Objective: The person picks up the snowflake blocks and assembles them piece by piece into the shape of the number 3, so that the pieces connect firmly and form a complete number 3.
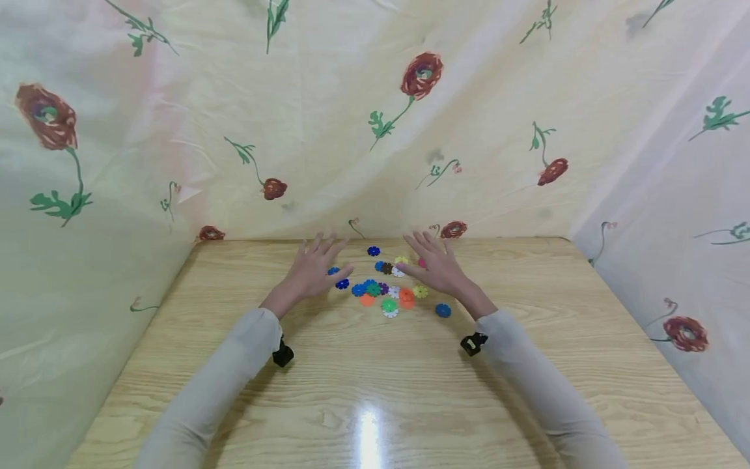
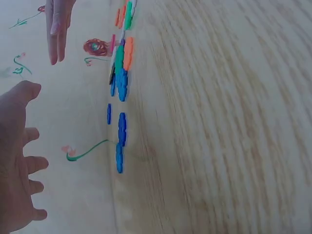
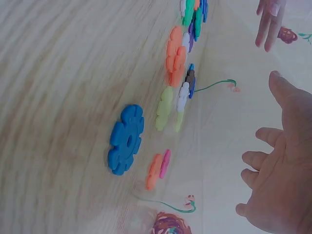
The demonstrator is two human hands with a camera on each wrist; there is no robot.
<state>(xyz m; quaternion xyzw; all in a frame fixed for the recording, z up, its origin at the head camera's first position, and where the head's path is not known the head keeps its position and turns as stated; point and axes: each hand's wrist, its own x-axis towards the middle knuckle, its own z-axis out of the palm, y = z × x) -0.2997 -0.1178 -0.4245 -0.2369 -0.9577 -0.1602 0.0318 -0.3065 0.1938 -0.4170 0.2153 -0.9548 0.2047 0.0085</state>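
Observation:
Flower-shaped plastic discs in several colours lie loosely scattered on the table, some overlapping. Among them are a dark blue disc (image 1: pixel 374 251) at the back, a brown disc (image 1: pixel 387 268), a light green disc (image 1: pixel 388 305) partly over a white disc (image 1: pixel 390 314), and an orange disc (image 1: pixel 406 295). A blue disc (image 1: pixel 443 311) lies apart at the right, large in the right wrist view. My left hand (image 1: pixel 310 270) hovers left of the discs, fingers spread, holding nothing. Mirroring it on the right, my right hand (image 1: pixel 436 268) also hovers with spread fingers and hides part of the pile.
The wooden table (image 1: pixel 375 371) runs back to a hanging flower-print cloth (image 1: pixel 328 130), which also encloses both sides. Dark wrist devices, one at the left cuff (image 1: pixel 283 354) and one at the right, sit under the sleeves. Light glares off the table's front.

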